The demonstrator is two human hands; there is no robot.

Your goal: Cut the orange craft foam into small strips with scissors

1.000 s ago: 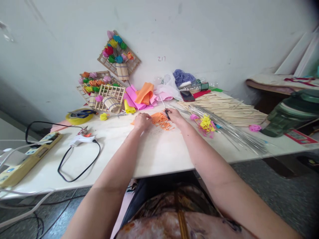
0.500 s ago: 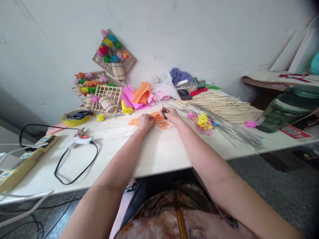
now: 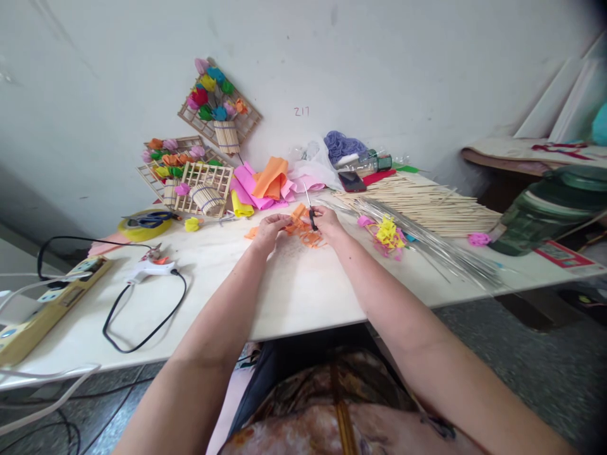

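Observation:
My left hand [image 3: 269,228] pinches a piece of orange foam sheet [image 3: 298,212] and holds it a little above the white table [image 3: 303,284]. My right hand [image 3: 327,223] grips a pair of small black-handled scissors [image 3: 310,210], blades pointing up and away, right beside the lifted orange piece. A heap of cut orange scraps [image 3: 310,237] lies on the table between and under the two hands. Whether the blades are touching the foam cannot be told.
Pink and orange foam sheets [image 3: 265,183], stick frames with foam flowers [image 3: 202,186], a tape roll with blue scissors [image 3: 142,222], a glue gun [image 3: 149,268] and a power strip [image 3: 52,297] sit left. Wooden sticks [image 3: 427,202], wires [image 3: 441,249], yellow and pink foam flowers [image 3: 389,234], a phone [image 3: 353,181] lie right.
My left hand has risen from the scrap heap with an orange piece pinched in it. My right hand with the scissors has stayed close beside it.

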